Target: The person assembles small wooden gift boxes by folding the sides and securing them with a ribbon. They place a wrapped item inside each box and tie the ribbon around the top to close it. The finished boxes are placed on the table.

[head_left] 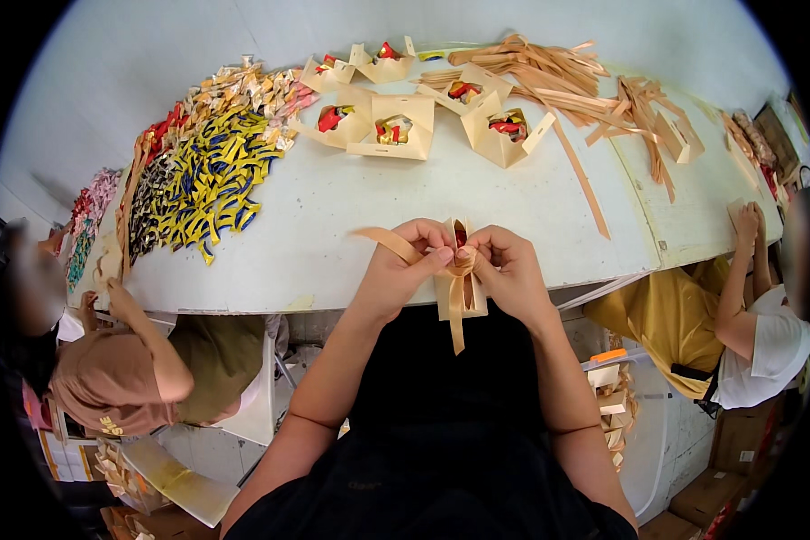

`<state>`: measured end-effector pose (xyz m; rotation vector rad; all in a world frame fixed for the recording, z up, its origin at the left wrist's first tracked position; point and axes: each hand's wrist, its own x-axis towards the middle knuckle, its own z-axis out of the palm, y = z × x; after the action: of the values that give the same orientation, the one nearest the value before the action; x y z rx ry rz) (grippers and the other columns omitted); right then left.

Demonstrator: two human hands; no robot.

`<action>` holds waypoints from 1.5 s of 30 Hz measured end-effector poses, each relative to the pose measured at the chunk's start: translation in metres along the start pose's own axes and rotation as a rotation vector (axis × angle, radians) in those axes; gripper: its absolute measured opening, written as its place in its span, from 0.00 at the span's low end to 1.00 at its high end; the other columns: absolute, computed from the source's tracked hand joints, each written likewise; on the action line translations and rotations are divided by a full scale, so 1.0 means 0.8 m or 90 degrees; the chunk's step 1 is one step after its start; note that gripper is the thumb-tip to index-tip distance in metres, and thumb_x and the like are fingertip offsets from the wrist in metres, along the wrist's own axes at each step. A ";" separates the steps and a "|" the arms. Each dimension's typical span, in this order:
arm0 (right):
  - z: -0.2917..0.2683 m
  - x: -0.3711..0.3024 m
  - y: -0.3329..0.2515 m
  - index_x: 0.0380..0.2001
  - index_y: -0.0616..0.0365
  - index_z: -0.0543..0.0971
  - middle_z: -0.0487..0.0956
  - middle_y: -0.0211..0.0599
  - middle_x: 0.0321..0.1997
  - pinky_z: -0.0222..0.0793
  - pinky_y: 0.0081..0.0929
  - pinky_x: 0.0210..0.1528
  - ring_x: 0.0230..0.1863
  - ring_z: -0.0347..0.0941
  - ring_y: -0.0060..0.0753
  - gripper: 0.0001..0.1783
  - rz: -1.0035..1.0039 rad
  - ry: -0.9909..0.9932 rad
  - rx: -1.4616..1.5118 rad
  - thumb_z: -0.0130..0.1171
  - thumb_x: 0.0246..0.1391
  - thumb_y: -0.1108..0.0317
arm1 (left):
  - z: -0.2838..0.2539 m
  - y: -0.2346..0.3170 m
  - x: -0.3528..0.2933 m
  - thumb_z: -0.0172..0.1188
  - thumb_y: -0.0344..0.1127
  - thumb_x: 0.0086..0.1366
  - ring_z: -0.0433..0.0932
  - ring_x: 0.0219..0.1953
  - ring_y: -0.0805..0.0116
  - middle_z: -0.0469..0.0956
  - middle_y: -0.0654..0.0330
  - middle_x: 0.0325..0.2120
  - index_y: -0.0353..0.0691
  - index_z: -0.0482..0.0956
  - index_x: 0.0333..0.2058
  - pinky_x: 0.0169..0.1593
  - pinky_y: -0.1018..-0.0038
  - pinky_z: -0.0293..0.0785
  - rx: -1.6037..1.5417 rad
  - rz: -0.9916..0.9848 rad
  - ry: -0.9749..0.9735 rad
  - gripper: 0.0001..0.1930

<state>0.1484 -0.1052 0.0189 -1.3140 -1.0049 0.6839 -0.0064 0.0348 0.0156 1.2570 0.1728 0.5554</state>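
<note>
At the near edge of the table, a small cream gift box (pixel 475 304) stands between my hands with something red showing in its top gap. A tan satin ribbon (pixel 457 315) is looped at the top of the box, one tail hanging down its front. My left hand (pixel 403 268) pinches the ribbon between thumb and fingers, and another ribbon end sticks out to the left of it. My right hand (pixel 506 265) is closed on the ribbon at the loop, right against the box. The fingers partly cover the knot area.
Beyond my hands sit several open cream boxes (pixel 405 117) holding wrapped sweets. A heap of yellow and blue wrapped sweets (pixel 216 175) lies left. Loose tan ribbons (pixel 549 76) are piled at the far right. One person (pixel 121 369) works at left, another (pixel 765 351) at right.
</note>
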 end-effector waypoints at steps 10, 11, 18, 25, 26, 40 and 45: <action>-0.002 0.000 0.005 0.40 0.63 0.81 0.79 0.22 0.29 0.66 0.14 0.32 0.29 0.68 0.09 0.05 0.009 0.003 0.027 0.64 0.73 0.73 | 0.001 -0.012 0.003 0.69 0.26 0.72 0.77 0.45 0.73 0.74 0.60 0.45 0.35 0.86 0.44 0.50 0.73 0.78 0.250 0.130 0.006 0.05; -0.001 0.000 0.004 0.40 0.63 0.81 0.78 0.21 0.29 0.66 0.15 0.32 0.29 0.68 0.09 0.05 0.013 -0.001 0.020 0.64 0.72 0.73 | 0.003 -0.013 0.001 0.67 0.26 0.74 0.77 0.45 0.74 0.75 0.61 0.45 0.35 0.85 0.44 0.49 0.73 0.78 0.233 0.122 0.014 0.04; -0.004 0.002 0.008 0.42 0.63 0.82 0.76 0.20 0.30 0.65 0.15 0.32 0.30 0.66 0.10 0.07 -0.019 -0.026 -0.028 0.67 0.70 0.70 | 0.011 -0.007 0.005 0.52 0.30 0.83 0.75 0.43 0.78 0.77 0.65 0.39 0.38 0.74 0.46 0.47 0.77 0.74 0.056 0.039 0.048 0.03; -0.002 0.013 -0.005 0.42 0.61 0.86 0.78 0.20 0.29 0.65 0.16 0.33 0.30 0.68 0.10 0.11 0.149 -0.055 0.129 0.71 0.68 0.64 | 0.022 -0.012 0.019 0.48 0.30 0.85 0.73 0.38 0.80 0.75 0.65 0.37 0.40 0.70 0.48 0.42 0.78 0.72 0.252 0.131 0.031 0.03; 0.001 0.013 -0.007 0.41 0.61 0.86 0.79 0.20 0.29 0.65 0.16 0.33 0.30 0.68 0.10 0.10 0.155 -0.053 0.127 0.70 0.68 0.63 | 0.023 -0.018 0.019 0.47 0.30 0.85 0.73 0.38 0.80 0.74 0.65 0.37 0.40 0.69 0.49 0.42 0.78 0.72 0.238 0.137 0.040 0.03; 0.003 0.010 -0.009 0.41 0.51 0.83 0.79 0.18 0.34 0.64 0.17 0.43 0.37 0.70 0.11 0.04 0.179 0.134 0.387 0.62 0.71 0.65 | 0.045 -0.032 -0.005 0.28 0.63 0.86 0.69 0.47 0.63 0.73 0.56 0.45 0.42 0.72 0.48 0.66 0.63 0.64 -0.287 0.091 0.122 0.32; 0.003 0.000 -0.033 0.45 0.48 0.77 0.79 0.22 0.42 0.68 0.29 0.56 0.50 0.74 0.19 0.06 0.163 0.124 0.518 0.55 0.76 0.60 | 0.034 -0.020 -0.003 0.29 0.62 0.86 0.70 0.44 0.60 0.70 0.59 0.30 0.45 0.67 0.30 0.61 0.63 0.67 -0.483 0.062 0.121 0.32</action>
<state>0.1428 -0.1087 0.0448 -0.7620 -0.3208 1.0019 0.0081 0.0077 0.0084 0.4765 0.0466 0.7345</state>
